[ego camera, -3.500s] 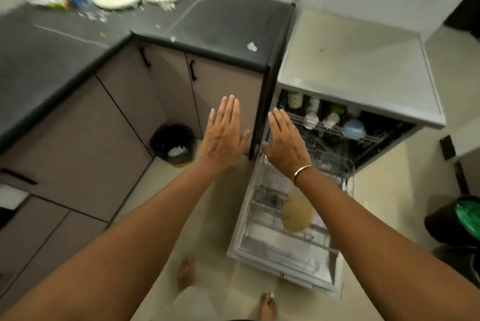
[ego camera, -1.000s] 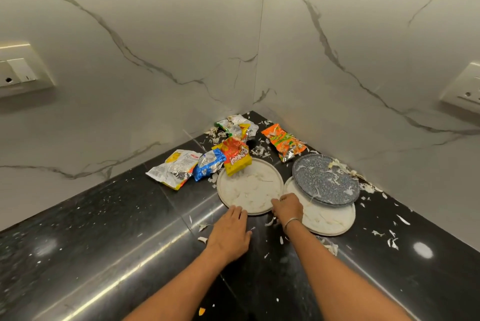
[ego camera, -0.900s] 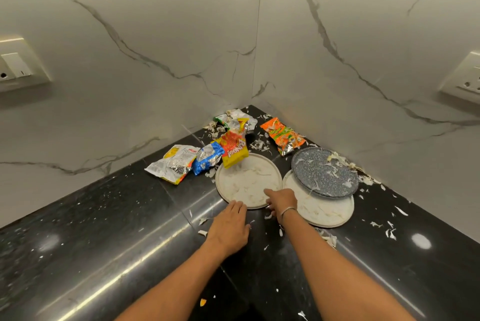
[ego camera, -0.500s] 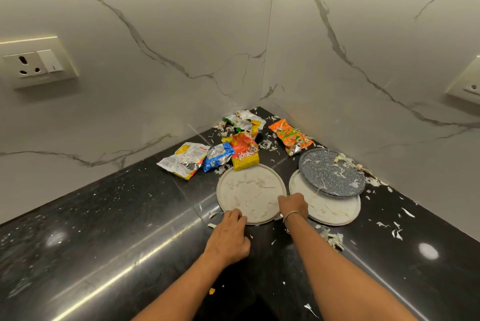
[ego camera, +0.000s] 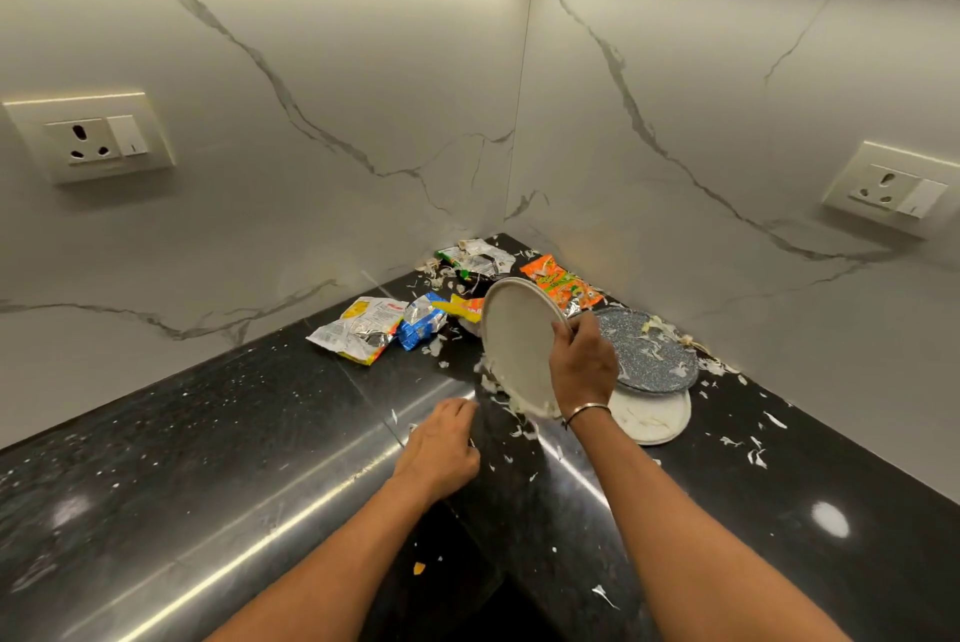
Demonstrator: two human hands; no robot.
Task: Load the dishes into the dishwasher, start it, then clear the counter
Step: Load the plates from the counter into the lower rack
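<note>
1 round cream plate (ego camera: 514,345) is held tilted almost on edge over the black stone worktop (ego camera: 208,459), pinched at its right rim by the right grip (ego camera: 582,366). White scraps (ego camera: 501,389) cling to its low edge. The left grip (ego camera: 441,449), loosely curled and holding nothing, lies just below-left. A speckled grey plate (ego camera: 654,355) is stacked on a 2nd cream plate (ego camera: 654,420) just to the right. Crumpled foil wrappers (ego camera: 363,329) crowd the corner behind, so open room is judged to lie toward the near edge.

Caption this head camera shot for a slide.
Right hand holds a white plate tilted over the black counter, scraps clinging; left hand beside it.
</note>
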